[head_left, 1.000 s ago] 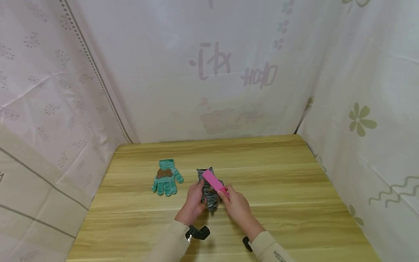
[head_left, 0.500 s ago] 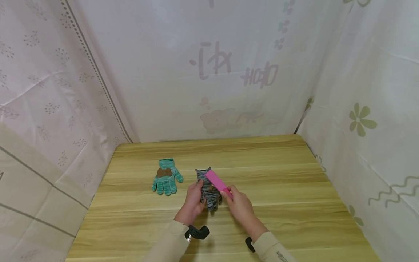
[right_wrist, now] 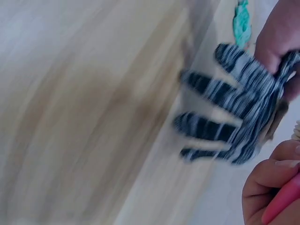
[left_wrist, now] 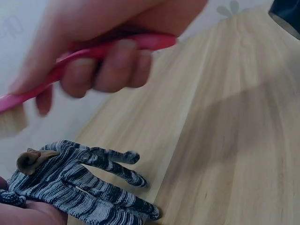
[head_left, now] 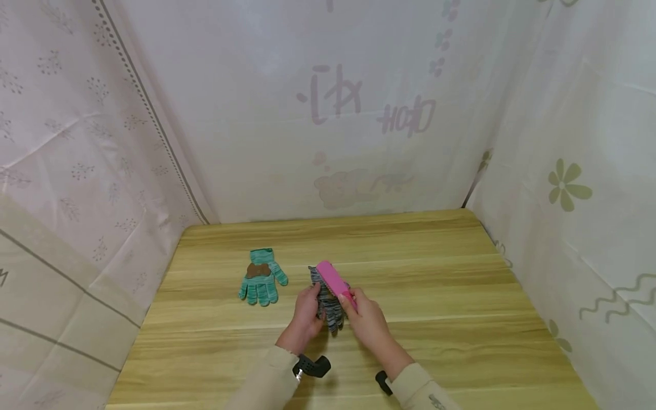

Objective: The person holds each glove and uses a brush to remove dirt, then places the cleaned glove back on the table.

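A striped black-and-grey knit glove [head_left: 329, 307] is held above the table by my left hand [head_left: 306, 313], its fingers hanging toward me. The left wrist view shows a brown patch [left_wrist: 35, 160] on this glove and my left palm under its near side. My right hand [head_left: 370, 322] grips a pink brush [head_left: 333, 279] by the handle, its fingers curled round it. Pale bristles [left_wrist: 13, 120] face down, a little above the glove and apart from it. In the right wrist view the glove fingers [right_wrist: 206, 126] spread out, and the brush head is mostly cut off.
A teal knit glove [head_left: 262, 290] with a brown patch lies flat on the wooden table [head_left: 435, 267], to the left of my hands. Patterned cloth walls [head_left: 256, 142] stand behind and at both sides. Black wrist straps [head_left: 314, 366] sit on my arms.
The brush in my right hand shifted slightly right and toward me, then back left and away over the striped glove. My left hand keeps its hold nearly in place. The teal glove stays put.
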{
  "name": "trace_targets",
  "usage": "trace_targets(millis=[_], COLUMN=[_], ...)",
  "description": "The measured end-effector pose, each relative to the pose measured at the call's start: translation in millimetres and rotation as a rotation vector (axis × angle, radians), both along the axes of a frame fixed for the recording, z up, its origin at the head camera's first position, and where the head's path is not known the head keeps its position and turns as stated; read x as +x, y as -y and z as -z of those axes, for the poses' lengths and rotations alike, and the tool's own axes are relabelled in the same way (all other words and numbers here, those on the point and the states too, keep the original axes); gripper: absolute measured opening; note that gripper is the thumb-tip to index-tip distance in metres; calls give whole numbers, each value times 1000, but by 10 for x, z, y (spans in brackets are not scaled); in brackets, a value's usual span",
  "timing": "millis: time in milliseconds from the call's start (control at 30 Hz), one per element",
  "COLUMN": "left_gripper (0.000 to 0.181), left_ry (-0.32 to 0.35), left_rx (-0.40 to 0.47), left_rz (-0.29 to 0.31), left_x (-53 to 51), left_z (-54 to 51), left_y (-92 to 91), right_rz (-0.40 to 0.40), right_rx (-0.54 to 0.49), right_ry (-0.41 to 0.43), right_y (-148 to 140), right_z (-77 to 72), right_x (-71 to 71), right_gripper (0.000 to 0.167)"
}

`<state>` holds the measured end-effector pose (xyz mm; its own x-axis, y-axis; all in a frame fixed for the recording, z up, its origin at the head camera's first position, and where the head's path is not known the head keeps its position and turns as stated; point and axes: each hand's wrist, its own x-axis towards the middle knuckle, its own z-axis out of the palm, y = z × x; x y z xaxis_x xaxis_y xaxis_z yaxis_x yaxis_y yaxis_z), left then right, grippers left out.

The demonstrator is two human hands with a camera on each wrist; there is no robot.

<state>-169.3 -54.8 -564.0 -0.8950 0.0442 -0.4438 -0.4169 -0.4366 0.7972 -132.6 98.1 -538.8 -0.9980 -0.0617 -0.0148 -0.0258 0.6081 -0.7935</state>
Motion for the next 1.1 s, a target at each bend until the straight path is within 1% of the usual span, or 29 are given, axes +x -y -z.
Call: trace_targets(millis=[33, 133, 267, 333, 433, 533, 667, 767, 1000, 1100], left_gripper=[23, 22, 20, 19, 18, 17, 17, 18, 16, 15], left_ry=[-2, 8, 22, 23, 22, 22, 17, 9, 14, 26], left_rx=[4, 28, 32, 19, 1, -3, 3, 16, 29, 39], left_rz=[5, -8, -55, -65, -64, -66, -76, -69, -58, -67], left_x=[0, 0, -3, -3, 2, 9, 17, 20, 6, 10], left_z=[1, -1, -2, 3, 10, 24, 39, 38, 35, 28], left_y=[-14, -42, -28, -3, 37, 64, 83, 88, 73, 70], right_rz=[-13, -34, -18, -6, -4, 10, 48, 63, 62, 68], right_rx=[2, 20, 88, 117, 131, 124, 88, 67, 42, 20], right_ry=[-3, -1, -11, -15, -26, -9, 23, 47, 63, 63], right_y=[22, 62, 41, 13, -31, -74, -138, -186, -210, -211], right_z=[-8, -11, 36, 65, 104, 135, 158, 174, 182, 169], right_x=[2, 15, 38, 43, 37, 21, -8, -27, -21, -10], right_gripper=[39, 38, 33, 31, 31, 30, 31, 33, 32, 34])
